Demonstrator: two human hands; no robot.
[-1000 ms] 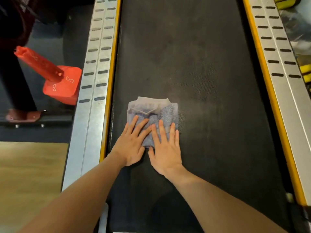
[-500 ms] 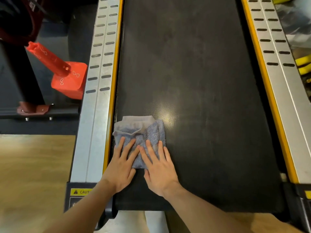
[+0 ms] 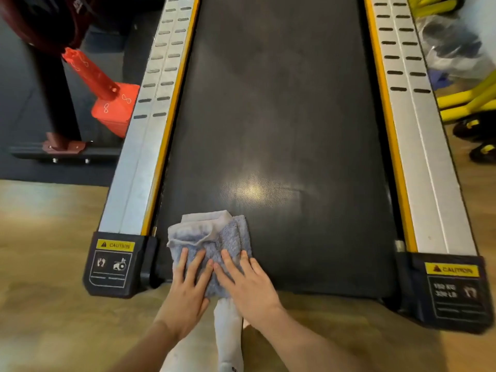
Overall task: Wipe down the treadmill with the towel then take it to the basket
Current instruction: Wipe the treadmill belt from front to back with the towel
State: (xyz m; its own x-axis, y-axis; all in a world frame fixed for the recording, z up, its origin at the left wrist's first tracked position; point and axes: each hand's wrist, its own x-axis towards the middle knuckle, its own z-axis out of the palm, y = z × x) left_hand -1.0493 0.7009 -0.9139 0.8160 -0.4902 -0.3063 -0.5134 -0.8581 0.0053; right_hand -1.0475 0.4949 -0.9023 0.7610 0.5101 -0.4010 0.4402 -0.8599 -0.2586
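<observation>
A folded grey-blue towel [image 3: 212,238] lies on the black treadmill belt [image 3: 281,116], at its near end on the left side. My left hand [image 3: 186,287] presses flat on the towel's near left part with straight, spread fingers. Beside it, my right hand [image 3: 248,281] presses flat on the near right part. The towel's near edge reaches the belt's rear edge and is hidden under my palms. No basket is in view.
Silver slotted side rails [image 3: 150,108] with yellow trim flank the belt, ending in black caps with caution labels [image 3: 114,264]. A red weight-rack part [image 3: 107,92] stands to the left, yellow equipment [image 3: 469,103] to the right. My white-socked foot [image 3: 228,336] stands on the wooden floor.
Both hands have dragged the towel toward me along the left side of the belt, from mid-belt to its rear end. The view has pulled back, showing the end caps and floor.
</observation>
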